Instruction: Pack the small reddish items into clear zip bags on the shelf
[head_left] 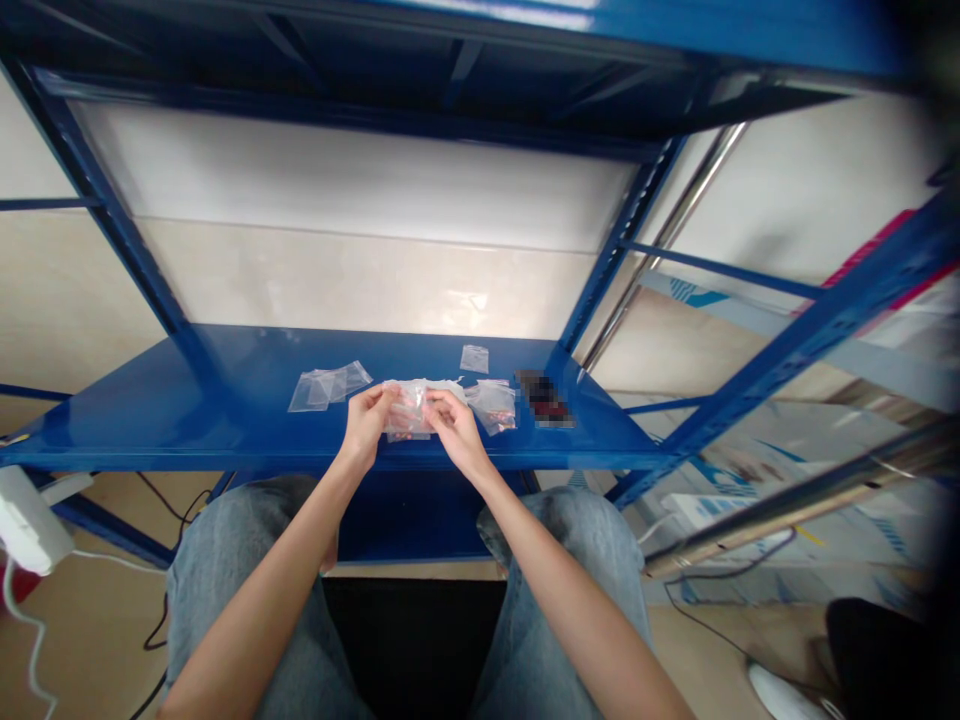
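Between my two hands, above the blue shelf (240, 390), is a small clear plastic bag (407, 408). My left hand (366, 420) pinches its left side, and my right hand (452, 420) grips the right side. Reddish shapes show in or through the plastic; I cannot make out what they are. Close to my right hand lie more clear bags (493, 403) with small copper-coloured pieces at their lower end. Several flat clear bags (328, 387) overlap to the left of my left hand. A single small bag (474, 358) lies farther back.
A dark, pixelated flat object (545, 398) lies at the shelf's right. Blue uprights (611, 245) frame both sides, with an upper shelf (450, 70) overhead. A white device (34, 520) with cables hangs at the lower left. My knees are under the shelf's front edge.
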